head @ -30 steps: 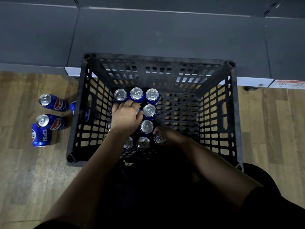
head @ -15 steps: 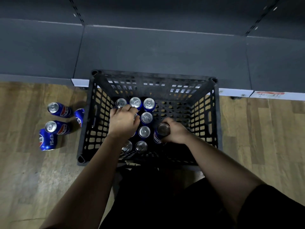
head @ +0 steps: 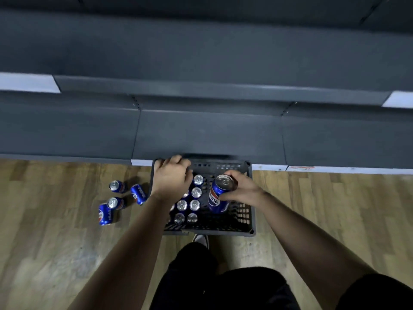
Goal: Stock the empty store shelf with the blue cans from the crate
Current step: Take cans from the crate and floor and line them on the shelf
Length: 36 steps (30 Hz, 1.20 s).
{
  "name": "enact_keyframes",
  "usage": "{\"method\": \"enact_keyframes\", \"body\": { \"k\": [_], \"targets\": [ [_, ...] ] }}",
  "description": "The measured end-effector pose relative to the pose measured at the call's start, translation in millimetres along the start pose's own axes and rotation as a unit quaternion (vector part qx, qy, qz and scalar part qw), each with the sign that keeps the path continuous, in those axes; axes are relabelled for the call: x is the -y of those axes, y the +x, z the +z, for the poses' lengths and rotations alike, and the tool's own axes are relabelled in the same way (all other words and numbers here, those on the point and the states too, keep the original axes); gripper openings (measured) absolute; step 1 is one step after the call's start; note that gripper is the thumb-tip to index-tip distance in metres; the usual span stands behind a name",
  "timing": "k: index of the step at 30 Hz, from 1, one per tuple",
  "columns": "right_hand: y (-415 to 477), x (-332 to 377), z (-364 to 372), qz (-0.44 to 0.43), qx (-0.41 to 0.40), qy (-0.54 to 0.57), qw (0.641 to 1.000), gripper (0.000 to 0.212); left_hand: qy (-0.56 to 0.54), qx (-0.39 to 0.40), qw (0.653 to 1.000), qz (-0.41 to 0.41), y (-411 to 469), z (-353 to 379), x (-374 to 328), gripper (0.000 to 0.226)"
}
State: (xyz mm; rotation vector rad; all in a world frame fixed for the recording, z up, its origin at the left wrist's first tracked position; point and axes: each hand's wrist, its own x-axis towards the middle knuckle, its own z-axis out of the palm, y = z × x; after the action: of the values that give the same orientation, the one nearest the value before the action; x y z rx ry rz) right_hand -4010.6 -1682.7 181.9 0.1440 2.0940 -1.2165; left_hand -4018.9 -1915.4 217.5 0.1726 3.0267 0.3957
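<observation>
The black plastic crate [head: 250,199] stands on the floor against the empty dark grey bottom shelf [head: 205,135]. Several blue cans [head: 194,205] stand upright in its left half. My right hand [head: 242,189] is closed around one blue can [head: 218,198], held tilted above the crate's middle with its silver top facing up. My left hand [head: 172,175] hovers over the crate's far left corner, fingers curled downward. Whatever is under its palm is hidden.
Several more blue cans [head: 117,186] are on the wooden floor left of the crate, some upright, some on their sides. A second empty grey shelf [head: 201,52] runs above. My shoe [head: 201,239] and black-clad legs are just behind the crate.
My right hand has lifted its can out from the bottom of the crate. My left hand has risen toward the crate's far left corner. The view has pulled back, and more shelving shows.
</observation>
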Motion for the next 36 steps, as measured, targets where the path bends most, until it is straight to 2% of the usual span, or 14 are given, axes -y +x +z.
{"method": "enact_keyframes", "body": {
  "k": [6,9,16,24,36],
  "targets": [
    [-63,115,-55,-0.059,-0.038,0.032,0.997,0.058,0.001,-0.040,0.999,0.028,19,-129,-39,0.029],
    [-88,168,-82,-0.095,-0.056,0.031,0.993,0.050,0.009,-0.071,0.997,0.041,30,-186,-51,0.031],
    [-129,275,-131,-0.190,-0.105,0.045,0.975,0.049,0.028,-0.135,0.987,0.078,57,-286,-68,0.034],
    [-161,370,-177,-0.294,-0.156,0.054,0.941,0.053,0.021,-0.219,0.970,0.105,95,-359,-74,0.032],
    [-165,460,-244,-0.370,-0.224,0.048,0.900,0.038,0.024,-0.269,0.959,0.085,148,-419,-74,0.033]
  ]
}}
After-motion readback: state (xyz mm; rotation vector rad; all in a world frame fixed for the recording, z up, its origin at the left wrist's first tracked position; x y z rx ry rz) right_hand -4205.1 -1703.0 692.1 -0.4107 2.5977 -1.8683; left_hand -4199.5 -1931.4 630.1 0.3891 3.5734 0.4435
